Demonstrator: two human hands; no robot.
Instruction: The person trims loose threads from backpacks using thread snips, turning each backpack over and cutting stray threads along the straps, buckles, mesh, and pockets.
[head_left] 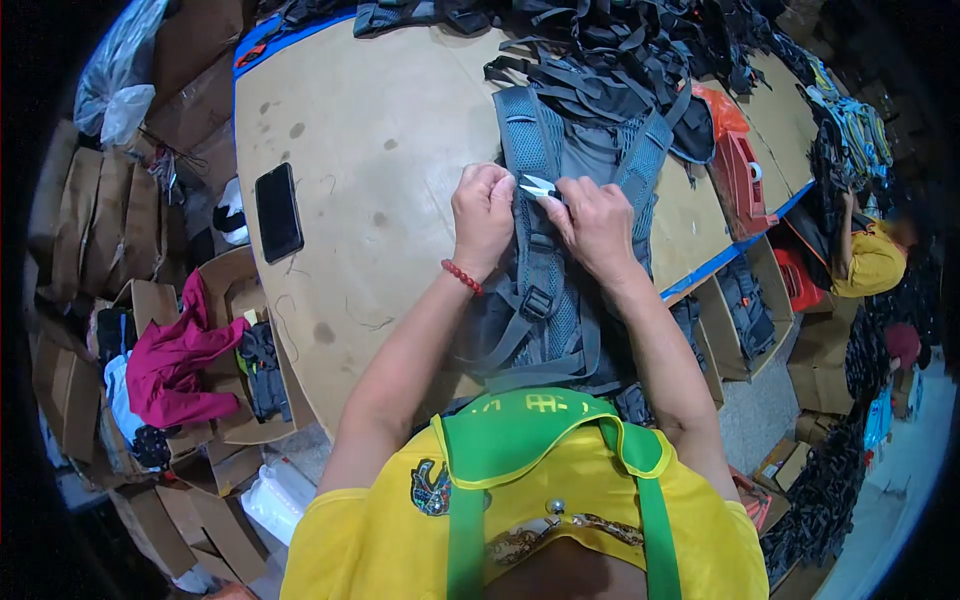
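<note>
A grey backpack (590, 155) with blue mesh shoulder straps lies on the table in front of me, its straps facing up. My right hand (597, 222) is closed around a pair of thread snips (540, 188), whose pale blades point left across the left shoulder strap (530, 140). My left hand (483, 215), with a red bead bracelet on the wrist, is pinched at that strap's left edge, close to the blade tips. What its fingertips hold is too small to make out. Lower on the strap is a black buckle (537, 303).
A phone (279, 212) lies on the cardboard-topped table (380, 130), left. Dark straps and bags (620, 50) pile at the far side. A red tape dispenser (740, 180) stands right. Open boxes (240, 285) flank the table. Another person (870, 260) is at far right.
</note>
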